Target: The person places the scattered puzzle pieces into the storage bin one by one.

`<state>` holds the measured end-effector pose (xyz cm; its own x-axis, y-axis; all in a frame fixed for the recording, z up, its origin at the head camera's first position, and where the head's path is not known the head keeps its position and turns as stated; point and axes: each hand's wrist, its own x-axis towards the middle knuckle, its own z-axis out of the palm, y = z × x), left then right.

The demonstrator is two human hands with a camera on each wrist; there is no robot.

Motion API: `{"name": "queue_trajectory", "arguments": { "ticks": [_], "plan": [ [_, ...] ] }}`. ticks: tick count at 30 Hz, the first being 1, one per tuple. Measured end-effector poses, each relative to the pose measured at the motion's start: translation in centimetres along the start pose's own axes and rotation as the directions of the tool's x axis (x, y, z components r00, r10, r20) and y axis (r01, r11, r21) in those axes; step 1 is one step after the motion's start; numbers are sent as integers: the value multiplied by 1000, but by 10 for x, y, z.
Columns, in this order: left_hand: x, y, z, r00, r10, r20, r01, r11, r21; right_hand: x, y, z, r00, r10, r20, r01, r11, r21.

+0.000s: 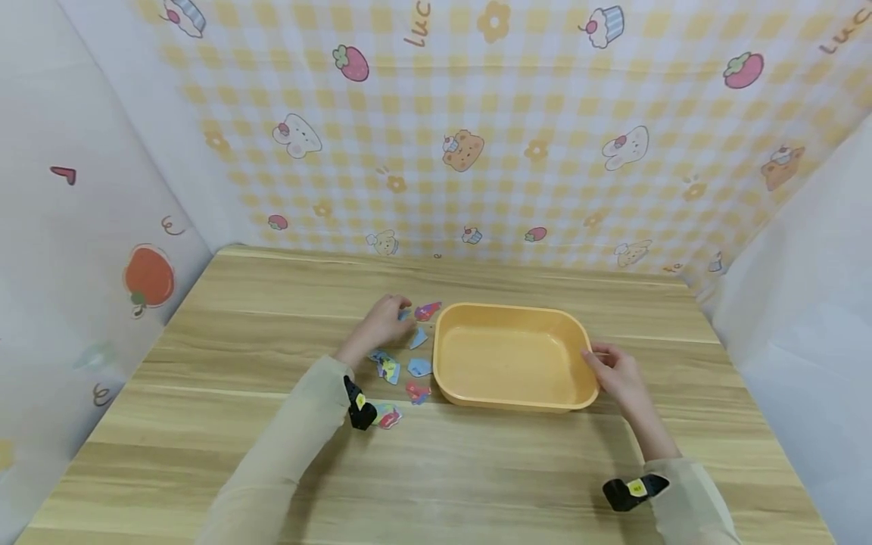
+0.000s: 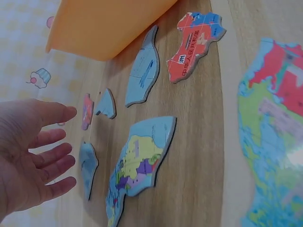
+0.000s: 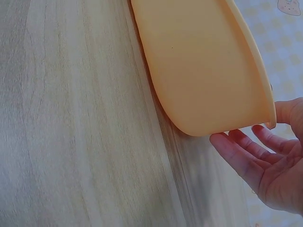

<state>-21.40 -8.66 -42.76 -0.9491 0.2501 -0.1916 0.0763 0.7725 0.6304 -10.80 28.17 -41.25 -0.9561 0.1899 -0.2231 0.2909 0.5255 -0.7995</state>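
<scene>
Puzzle pieces (image 1: 402,363) lie scattered on the table (image 1: 238,454) left of the yellow tub (image 1: 511,356). Left hand (image 1: 381,325) hovers above them, fingers spread; its wrist view alone shows printed map detail. Right hand (image 1: 616,371), fingers relaxed, touches the tub's rim.

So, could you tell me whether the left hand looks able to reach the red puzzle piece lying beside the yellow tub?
Probably yes: the left hand hovers open just beside the red puzzle piece, and nothing lies between them; the yellow tub stands to the other side.
</scene>
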Motion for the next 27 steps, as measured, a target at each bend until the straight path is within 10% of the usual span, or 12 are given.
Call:
{"name": "queue_trajectory", "arguments": {
  "ticks": [27],
  "plan": [
    [32, 20, 8, 999, 19, 33, -27, 957, 289, 1, 6, 2, 1000, 9, 2, -9, 994, 112]
  ]
}}
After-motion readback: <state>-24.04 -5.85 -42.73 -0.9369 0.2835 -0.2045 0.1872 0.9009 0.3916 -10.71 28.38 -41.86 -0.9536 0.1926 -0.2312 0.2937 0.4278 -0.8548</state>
